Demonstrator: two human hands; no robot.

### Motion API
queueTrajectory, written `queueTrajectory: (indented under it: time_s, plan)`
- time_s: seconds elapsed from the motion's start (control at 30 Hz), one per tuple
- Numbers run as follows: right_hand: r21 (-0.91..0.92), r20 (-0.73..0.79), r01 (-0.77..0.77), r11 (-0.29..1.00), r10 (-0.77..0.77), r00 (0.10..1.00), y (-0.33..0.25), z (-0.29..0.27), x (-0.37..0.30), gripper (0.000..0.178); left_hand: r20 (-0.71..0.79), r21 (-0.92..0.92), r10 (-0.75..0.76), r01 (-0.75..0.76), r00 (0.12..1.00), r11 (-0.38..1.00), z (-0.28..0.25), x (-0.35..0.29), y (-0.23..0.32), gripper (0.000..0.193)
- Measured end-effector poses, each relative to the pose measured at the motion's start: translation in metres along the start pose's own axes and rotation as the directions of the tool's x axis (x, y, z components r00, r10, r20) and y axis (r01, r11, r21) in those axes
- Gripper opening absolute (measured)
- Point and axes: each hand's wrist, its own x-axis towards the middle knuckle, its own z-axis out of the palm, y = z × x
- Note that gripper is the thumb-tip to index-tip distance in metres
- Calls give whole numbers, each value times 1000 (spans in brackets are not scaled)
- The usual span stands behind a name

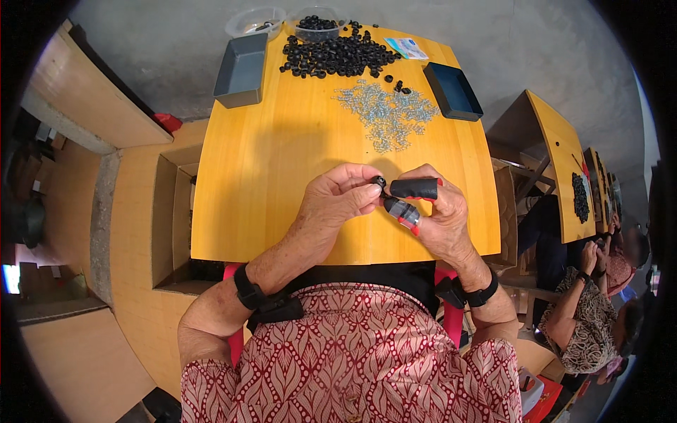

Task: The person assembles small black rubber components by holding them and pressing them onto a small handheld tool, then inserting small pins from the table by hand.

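Note:
Over the near half of the yellow table, my left hand (340, 197) pinches a small round black part (379, 182) between thumb and fingertips. My right hand (441, 211) meets it from the other side. Its thumb and forefinger wear black covers with red edges, and their tips close in at the part; whatever lies between them is too small to make out. Beyond the hands, a spread of small clear, bluish pieces (388, 113) lies on the tabletop. Farther back is a heap of black ring-shaped parts (335, 55).
A grey tray (240, 70) stands at the far left of the table (240, 204), a dark tray (453, 92) at the right edge. Clear plastic bowls (315, 28) sit behind the heap, near a small packet (407, 48). At right, other people work at another table (564, 162).

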Motion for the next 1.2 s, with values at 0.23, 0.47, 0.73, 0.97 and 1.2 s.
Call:
queueTrajectory:
  time_s: [0.23,0.47,0.73,0.97,1.2]
  plan:
    - [-53,-46,3,999,-6,999,-2,8,2,27,-15,25,83,-82,996,996,-3,0,0,26]
    - [-103,-105,-6,995,-5,994,-2,11,3,28,-13,0,127,-127,992,992,-4,0,-1,25]
    - [-38,-135,-12,999,7,991,-1,12,2,27,-31,8,61,-60,998,998,0,0,4,24]
    - [-80,-136,-5,997,-6,991,-2,14,3,25,-38,33,62,-60,997,998,-3,1,5,23]
    - [-219,-101,132,967,-156,983,-2,11,5,25,-26,40,84,-83,996,996,-4,3,2,23]
